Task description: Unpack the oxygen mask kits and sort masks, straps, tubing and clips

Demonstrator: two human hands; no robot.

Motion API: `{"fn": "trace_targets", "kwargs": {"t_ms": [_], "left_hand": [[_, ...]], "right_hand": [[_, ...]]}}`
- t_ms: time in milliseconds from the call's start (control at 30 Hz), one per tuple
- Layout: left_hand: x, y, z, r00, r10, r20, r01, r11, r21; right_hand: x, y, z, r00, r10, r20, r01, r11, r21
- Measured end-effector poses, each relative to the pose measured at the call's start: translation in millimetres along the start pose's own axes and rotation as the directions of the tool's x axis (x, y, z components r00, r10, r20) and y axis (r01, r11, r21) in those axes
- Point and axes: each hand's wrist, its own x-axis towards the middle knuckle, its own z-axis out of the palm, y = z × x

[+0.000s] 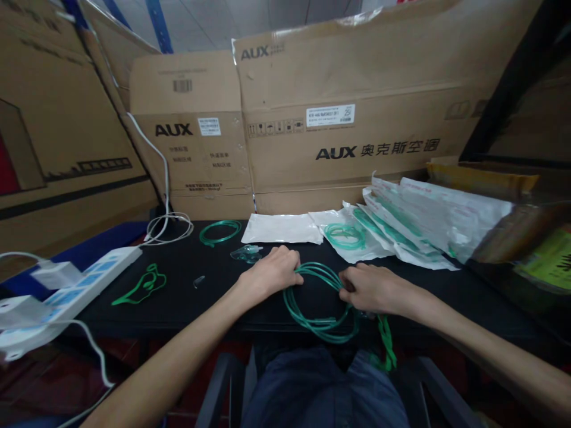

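A coil of green tubing (319, 306) lies at the near edge of the black table (209, 291), partly hanging over it. My left hand (270, 273) is closed on the coil's left side. My right hand (372, 289) is closed on its right side, where a green strap (387, 342) dangles down. A clear mask piece (246, 254) sits just beyond my left hand. A second small green coil (219, 231) lies farther back, and a loose green strap (141, 285) lies to the left.
Sealed white packets with green tubing (401, 229) pile at the back right, and a flat white pouch (282, 229) lies behind my hands. A white power strip (66, 294) and cable (167, 226) occupy the left. Cardboard boxes (339, 119) wall the back.
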Motion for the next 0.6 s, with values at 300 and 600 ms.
{"fn": "trace_targets", "kwargs": {"t_ms": [300,600], "left_hand": [[-1.4,-11.9,-34.1,0.99,0.129,-0.062,-0.131,0.991,-0.021],[-9.7,-129.5,-123.0,0.861,-0.283,-0.423,0.21,0.955,-0.212]], "right_hand": [[15.0,24.6,19.0,0.999,0.03,0.029,-0.04,0.851,0.524],[-2.4,56.5,32.6,0.996,0.038,0.086,-0.094,0.433,0.897]]}}
